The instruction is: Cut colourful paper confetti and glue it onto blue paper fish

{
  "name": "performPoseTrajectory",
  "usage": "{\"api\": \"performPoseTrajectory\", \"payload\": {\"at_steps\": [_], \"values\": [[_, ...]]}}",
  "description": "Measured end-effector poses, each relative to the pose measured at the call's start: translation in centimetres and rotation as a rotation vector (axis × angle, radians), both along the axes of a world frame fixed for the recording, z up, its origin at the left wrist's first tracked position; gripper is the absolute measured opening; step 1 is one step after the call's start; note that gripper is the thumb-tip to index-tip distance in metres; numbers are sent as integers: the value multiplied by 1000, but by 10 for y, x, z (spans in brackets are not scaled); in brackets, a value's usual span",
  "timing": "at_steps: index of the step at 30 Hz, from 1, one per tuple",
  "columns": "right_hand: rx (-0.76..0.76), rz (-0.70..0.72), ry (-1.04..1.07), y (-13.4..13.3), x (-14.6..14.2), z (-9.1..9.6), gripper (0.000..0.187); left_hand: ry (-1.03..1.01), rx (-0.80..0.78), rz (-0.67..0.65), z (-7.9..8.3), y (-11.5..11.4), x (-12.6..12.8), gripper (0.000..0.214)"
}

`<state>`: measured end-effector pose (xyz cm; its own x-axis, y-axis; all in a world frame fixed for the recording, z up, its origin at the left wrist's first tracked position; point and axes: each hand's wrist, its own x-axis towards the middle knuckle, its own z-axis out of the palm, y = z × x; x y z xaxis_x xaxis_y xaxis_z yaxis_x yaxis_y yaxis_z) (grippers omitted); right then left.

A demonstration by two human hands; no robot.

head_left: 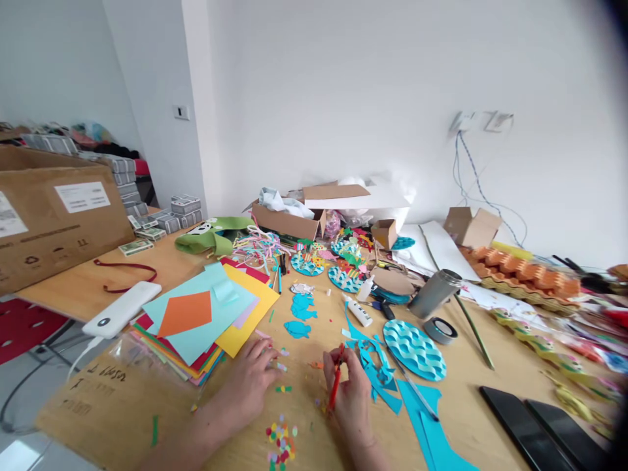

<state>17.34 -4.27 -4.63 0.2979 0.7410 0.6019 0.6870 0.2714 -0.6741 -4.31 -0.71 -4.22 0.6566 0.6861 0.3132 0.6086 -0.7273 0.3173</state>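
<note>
At lower centre, the right hand (355, 396) grips a red tool (335, 387), perhaps scissors; the left hand (252, 374) rests half-open, visibly holding nothing, on the counter (314, 451). Trimming seems underway; next calls for steady control.

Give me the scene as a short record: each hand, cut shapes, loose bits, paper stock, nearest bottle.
left hand: palm down over the wooden table, beside small pastel paper scraps
right hand: gripping a slim red tool, type unclear
cut shapes: blue paper fish, beyond the hands
loose bits: multicoloured paper dots, between the forearms
paper stock: stacked coloured sheets, left
nearest bottle: white plastic bottle, lying down
</note>
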Motion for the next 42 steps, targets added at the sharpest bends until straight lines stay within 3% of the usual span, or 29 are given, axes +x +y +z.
{"api": "performPoseTrajectory", "payload": {"at_steps": [6,9,11,15,20,24,28,35,37,39,42], "values": [[-159,-3,-277,4,11,1,27,-73,32,33,3,6,4,52],[-283,-18,-447,5,12,6,17,-121,34,59,8,12,9,54],[-353,-12,-525,3,11,10,8,-166,25,92,10,18,13,49],[-523,-19,-655,-3,6,22,16,-254,18,145,12,26,22,36],[-766,78,-859,-10,1,29,18,-331,23,136,12,20,36,34],[-935,126,-908,-13,-4,28,27,-392,48,92,13,9,50,40],[-926,87,-961,-15,-6,22,33,-419,89,16,11,3,64,41],[-834,104,-991,-13,2,3,24,-532,195,-108,1,0,77,37],[-870,128,-928,-12,4,13,20,-563,251,-147,-1,-2,77,30],[-869,141,-778,-13,8,36,17,-596,324,-184,-4,-2,77,24],[-579,206,-366,-18,12,85,27,-644,418,-189,-11,0,80,27]]}}
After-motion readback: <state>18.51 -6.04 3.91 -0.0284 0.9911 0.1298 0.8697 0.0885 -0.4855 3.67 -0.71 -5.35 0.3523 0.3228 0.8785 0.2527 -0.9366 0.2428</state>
